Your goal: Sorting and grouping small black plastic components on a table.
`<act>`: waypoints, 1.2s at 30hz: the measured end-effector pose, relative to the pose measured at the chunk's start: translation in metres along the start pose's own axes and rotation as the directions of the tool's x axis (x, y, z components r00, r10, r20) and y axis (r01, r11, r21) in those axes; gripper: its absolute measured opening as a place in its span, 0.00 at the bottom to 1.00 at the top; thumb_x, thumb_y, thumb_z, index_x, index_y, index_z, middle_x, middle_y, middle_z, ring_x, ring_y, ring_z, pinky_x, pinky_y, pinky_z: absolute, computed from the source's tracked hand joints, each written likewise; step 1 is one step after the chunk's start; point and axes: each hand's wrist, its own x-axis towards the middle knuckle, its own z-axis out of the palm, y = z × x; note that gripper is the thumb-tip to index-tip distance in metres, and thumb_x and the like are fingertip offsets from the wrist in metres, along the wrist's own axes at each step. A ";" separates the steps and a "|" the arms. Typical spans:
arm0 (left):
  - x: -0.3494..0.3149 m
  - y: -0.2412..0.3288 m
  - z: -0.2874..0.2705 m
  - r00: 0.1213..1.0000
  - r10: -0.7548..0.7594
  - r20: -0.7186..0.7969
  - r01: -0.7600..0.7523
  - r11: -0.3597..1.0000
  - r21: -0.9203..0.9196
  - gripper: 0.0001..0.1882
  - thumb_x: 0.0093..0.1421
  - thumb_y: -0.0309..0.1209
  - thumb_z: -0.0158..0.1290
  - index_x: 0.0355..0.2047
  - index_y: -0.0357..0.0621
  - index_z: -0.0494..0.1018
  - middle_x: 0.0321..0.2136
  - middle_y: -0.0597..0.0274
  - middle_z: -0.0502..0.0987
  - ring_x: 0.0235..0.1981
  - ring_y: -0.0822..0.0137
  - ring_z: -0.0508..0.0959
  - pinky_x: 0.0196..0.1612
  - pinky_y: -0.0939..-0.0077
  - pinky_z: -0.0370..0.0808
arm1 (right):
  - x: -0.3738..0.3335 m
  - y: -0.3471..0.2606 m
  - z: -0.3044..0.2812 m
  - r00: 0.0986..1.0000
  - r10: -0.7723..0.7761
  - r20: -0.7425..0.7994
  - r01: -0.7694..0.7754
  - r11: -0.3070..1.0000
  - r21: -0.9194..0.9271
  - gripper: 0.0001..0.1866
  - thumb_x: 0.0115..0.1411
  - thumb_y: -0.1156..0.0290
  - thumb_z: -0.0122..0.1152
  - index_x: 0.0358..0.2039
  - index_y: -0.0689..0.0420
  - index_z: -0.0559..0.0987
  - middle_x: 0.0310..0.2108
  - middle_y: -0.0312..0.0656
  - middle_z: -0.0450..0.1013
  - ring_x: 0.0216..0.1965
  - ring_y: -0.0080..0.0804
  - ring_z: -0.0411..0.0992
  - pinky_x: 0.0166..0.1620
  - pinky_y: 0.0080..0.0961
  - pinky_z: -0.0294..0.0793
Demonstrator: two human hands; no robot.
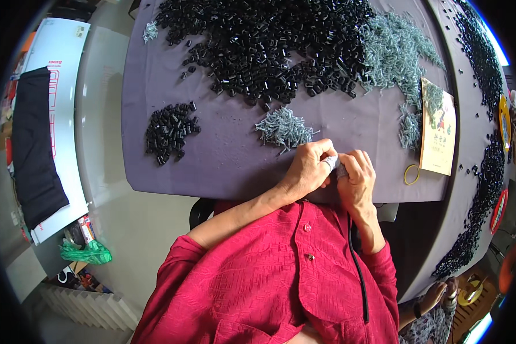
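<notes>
A person in a red shirt [281,275] sits at a purple-grey table [223,155]. Both hands meet at the table's near edge. The left hand [309,169] and right hand [355,175] have fingers curled tightly around a small grey part [333,164]. Just beyond them on the table lies a small pile of grey springs [284,127]; farther back, a big heap of black pieces [269,46].
</notes>
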 end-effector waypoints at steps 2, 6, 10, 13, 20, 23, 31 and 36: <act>-0.001 -0.002 0.001 0.999 0.031 -0.026 -0.029 0.998 0.064 0.04 0.60 0.22 0.50 0.28 0.36 0.71 0.16 0.64 0.73 0.14 0.78 0.73 0.15 0.82 0.71 | 0.004 0.002 -0.002 1.000 -0.011 0.017 0.010 1.000 0.022 0.16 0.34 0.86 0.52 0.28 0.58 0.74 0.25 0.43 0.67 0.28 0.46 0.67 0.30 0.38 0.68; -0.001 -0.002 0.004 0.993 0.115 -0.026 -0.109 0.980 0.168 0.02 0.59 0.21 0.48 0.32 0.36 0.71 0.21 0.58 0.76 0.16 0.69 0.76 0.18 0.76 0.73 | 0.009 0.002 -0.011 0.994 0.066 0.088 -0.066 0.998 -0.003 0.12 0.37 0.85 0.54 0.26 0.59 0.74 0.23 0.43 0.67 0.27 0.45 0.68 0.30 0.38 0.68; 0.003 -0.023 0.006 0.853 0.521 -0.023 -0.454 0.764 0.458 0.06 0.55 0.19 0.48 0.34 0.35 0.72 0.27 0.46 0.76 0.31 0.46 0.77 0.32 0.62 0.74 | 0.020 -0.004 -0.023 0.965 0.133 0.228 -0.144 0.989 0.030 0.10 0.39 0.84 0.57 0.25 0.58 0.75 0.23 0.44 0.69 0.28 0.45 0.70 0.32 0.36 0.70; -0.011 -0.012 -0.010 0.845 0.531 -0.070 -0.438 0.760 0.481 0.06 0.55 0.19 0.49 0.33 0.36 0.72 0.27 0.47 0.76 0.30 0.47 0.78 0.32 0.63 0.75 | 0.038 -0.014 -0.035 0.919 0.162 0.359 -0.219 0.968 0.124 0.12 0.42 0.84 0.56 0.29 0.59 0.77 0.25 0.46 0.71 0.30 0.47 0.72 0.33 0.33 0.71; -0.042 0.016 -0.139 0.739 0.589 -0.328 -0.058 0.540 0.839 0.05 0.56 0.23 0.51 0.32 0.35 0.74 0.28 0.46 0.77 0.29 0.48 0.78 0.32 0.63 0.74 | 0.108 -0.011 0.003 0.989 0.014 0.150 -0.032 0.993 0.115 0.12 0.48 0.83 0.54 0.33 0.58 0.79 0.28 0.46 0.72 0.31 0.44 0.74 0.35 0.32 0.72; -0.048 0.002 -0.172 0.753 0.553 -0.357 0.071 0.471 0.879 0.04 0.55 0.22 0.51 0.31 0.36 0.72 0.28 0.46 0.75 0.28 0.45 0.77 0.31 0.57 0.74 | 0.154 -0.018 0.027 0.991 -0.080 0.110 0.084 0.996 -0.026 0.12 0.46 0.79 0.55 0.32 0.55 0.79 0.29 0.44 0.72 0.34 0.45 0.73 0.38 0.37 0.73; -0.057 -0.004 -0.182 0.751 0.448 -0.485 0.233 0.507 0.830 0.11 0.51 0.21 0.52 0.37 0.40 0.75 0.32 0.51 0.77 0.32 0.49 0.78 0.35 0.60 0.74 | 0.201 -0.015 0.060 0.961 -0.158 0.227 0.214 0.945 -0.248 0.14 0.43 0.79 0.54 0.32 0.56 0.81 0.30 0.44 0.74 0.37 0.42 0.74 0.42 0.33 0.75; -0.056 -0.003 -0.182 0.728 0.438 -0.527 0.264 0.531 0.805 0.11 0.51 0.22 0.56 0.37 0.40 0.76 0.28 0.52 0.78 0.27 0.54 0.77 0.32 0.64 0.73 | 0.213 -0.020 0.064 0.936 -0.088 0.340 0.215 0.909 -0.357 0.12 0.43 0.78 0.56 0.30 0.56 0.82 0.29 0.45 0.75 0.34 0.45 0.75 0.38 0.36 0.76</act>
